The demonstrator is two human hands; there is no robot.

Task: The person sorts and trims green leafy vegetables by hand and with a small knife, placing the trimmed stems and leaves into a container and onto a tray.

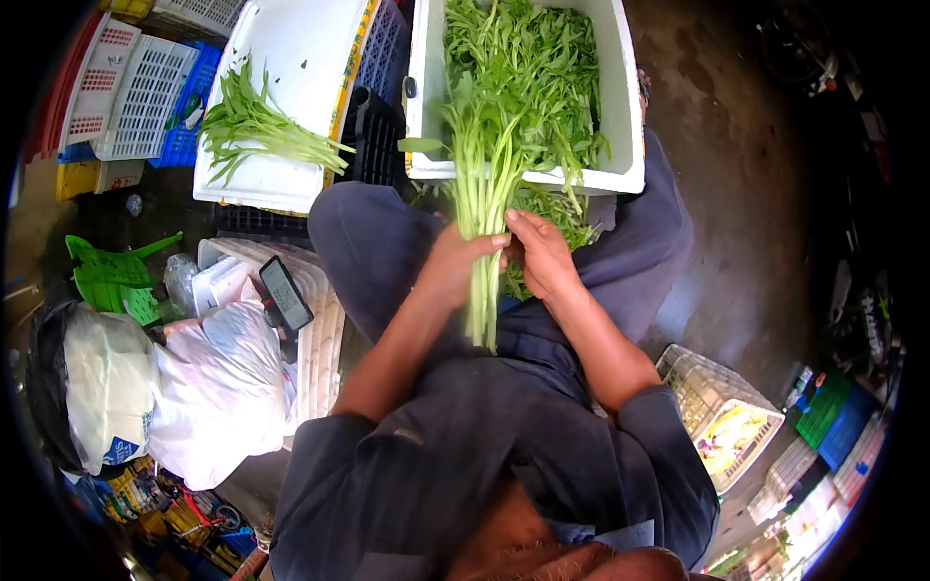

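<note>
A bunch of leafy greens (477,194) with long pale stalks stands upright before my lap, its leaves over the near rim of a white foam box (622,180). My left hand (453,259) is closed round the stalks, thumb across their front. From the other side my right hand (544,254) grips the bunch's edge with thumb and bent fingers; the fingertips are partly hidden behind the stalks. The cut ends hang below both hands. More loose greens (542,68) fill the foam box, and some lie between my legs underneath.
To the left, a smaller bunch of greens (262,131) lies on a white foam lid (291,48). A phone (286,292) stands by a pale crate (325,339) and white plastic bags (218,387). Another crate (678,373) sits at right. Stacked baskets (145,97) are at far left.
</note>
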